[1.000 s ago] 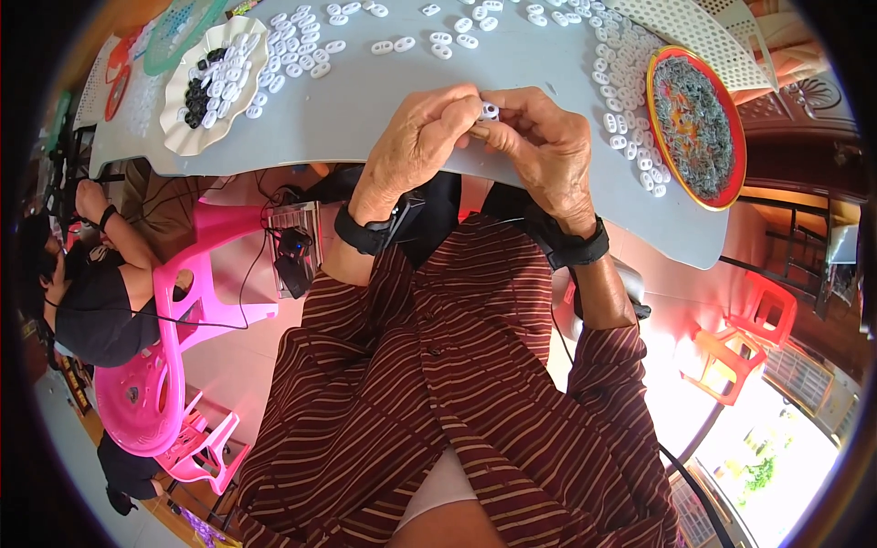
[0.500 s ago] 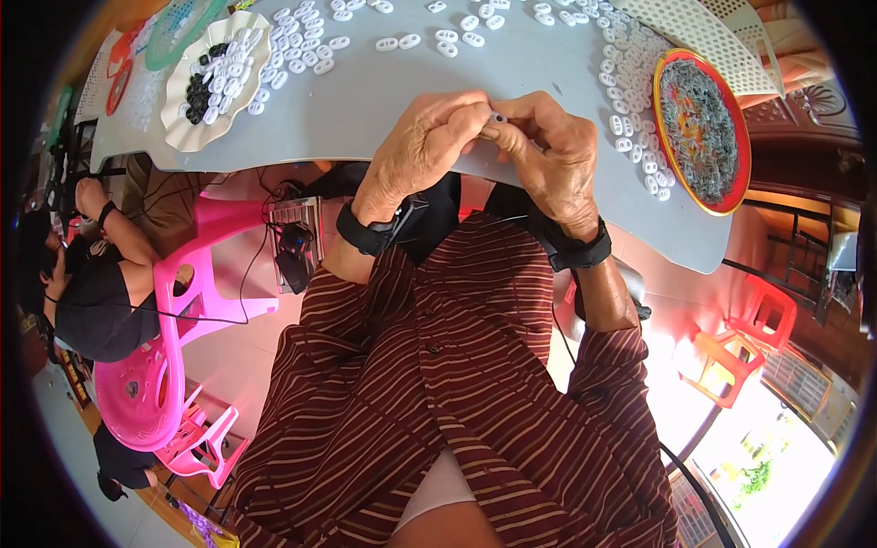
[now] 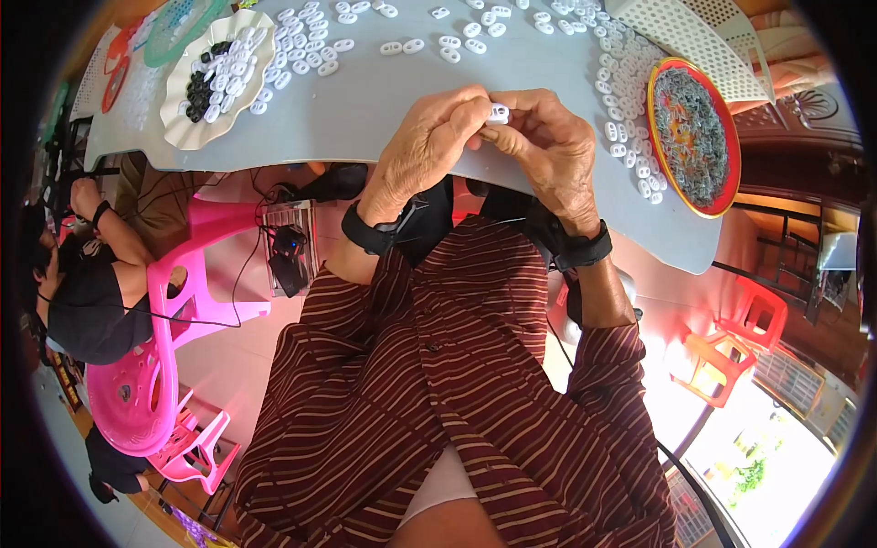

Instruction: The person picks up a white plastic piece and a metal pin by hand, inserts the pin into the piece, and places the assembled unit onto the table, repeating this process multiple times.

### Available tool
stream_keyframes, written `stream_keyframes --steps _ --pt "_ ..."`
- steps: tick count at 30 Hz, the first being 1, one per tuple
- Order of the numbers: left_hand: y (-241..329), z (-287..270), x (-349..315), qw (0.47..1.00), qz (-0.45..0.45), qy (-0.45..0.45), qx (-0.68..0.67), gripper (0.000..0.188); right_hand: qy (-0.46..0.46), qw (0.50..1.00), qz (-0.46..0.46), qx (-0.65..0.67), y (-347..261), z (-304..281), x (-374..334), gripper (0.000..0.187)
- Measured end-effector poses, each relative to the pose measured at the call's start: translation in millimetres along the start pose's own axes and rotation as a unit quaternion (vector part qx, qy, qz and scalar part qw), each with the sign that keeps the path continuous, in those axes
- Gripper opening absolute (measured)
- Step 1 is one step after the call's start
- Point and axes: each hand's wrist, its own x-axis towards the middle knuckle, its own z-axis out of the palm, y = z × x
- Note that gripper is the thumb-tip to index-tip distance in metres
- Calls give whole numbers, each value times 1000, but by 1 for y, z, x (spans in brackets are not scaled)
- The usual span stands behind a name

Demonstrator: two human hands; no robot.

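White plastic makes up nearly everything small on this grey surface (image 3: 384, 100), seen from above by a head-worn camera. At far left sits a scalloped cream plate (image 3: 178, 123) holding white and black pieces. Loose white rings (image 3: 311, 55) spread from it across the surface toward the far edge.

Moving to the centre, the person's left hand (image 3: 425, 151) is curled nearly closed, its thumb and fingertips pinching one small white plastic piece (image 3: 498, 113). The piece sits in the air just above the near edge of the surface, between both hands. It looks very light, hard and smooth, so it is likely to slip or pop loose if squeezed unevenly. A fingertip pinch on its two outer ends seems the safest hold, since the piece is too small for a fuller grip.

Just to the right, the right hand (image 3: 548, 146) is also almost closed, with its thumb and forefinger touching the same piece from the opposite side. Both wrists wear black bands.

Further right, more white rings (image 3: 630, 137) lie scattered beside a round tray with an orange rim (image 3: 654, 137), filled with a grey tangled mass. A white perforated basket (image 3: 694, 36) stands behind it.
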Motion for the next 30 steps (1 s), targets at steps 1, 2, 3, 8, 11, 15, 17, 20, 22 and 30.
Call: stream_keyframes --steps 1,2,3,8,11,15,17,20,22,30 --pt "0 -1 0 1000 -8 -8 -6 36 -4 1000 6 -20 1 -2 0 20" --pt "0 -1 0 1000 -16 -15 -12 35 -7 999 11 -40 1 -3 1 20" --pt "0 -1 1 1000 -12 -15 -12 35 -7 999 8 -43 1 -3 1 20" --pt "-1 -1 2 1000 11 -9 8 37 10 1000 13 1 -8 3 3 15" --pt "3 2 3 1000 3 -3 -3 39 3 999 34 19 -15 -1 3 13" --pt "2 2 1 999 32 6 -6 38 4 998 54 -14 -20 -11 8 13" --pt "-6 1 -1 999 48 13 -6 38 10 998 34 -45 -21 -24 18 13" --pt "-3 4 -2 998 52 29 -29 39 91 990 7 -110 -34 -53 45 14" --pt "-2 3 -4 999 29 26 -15 38 150 969 -9 -194 -51 -89 70 16" --pt "-4 5 0 996 51 10 -73 31 287 906 -28 -309 -73 -190 140 18"
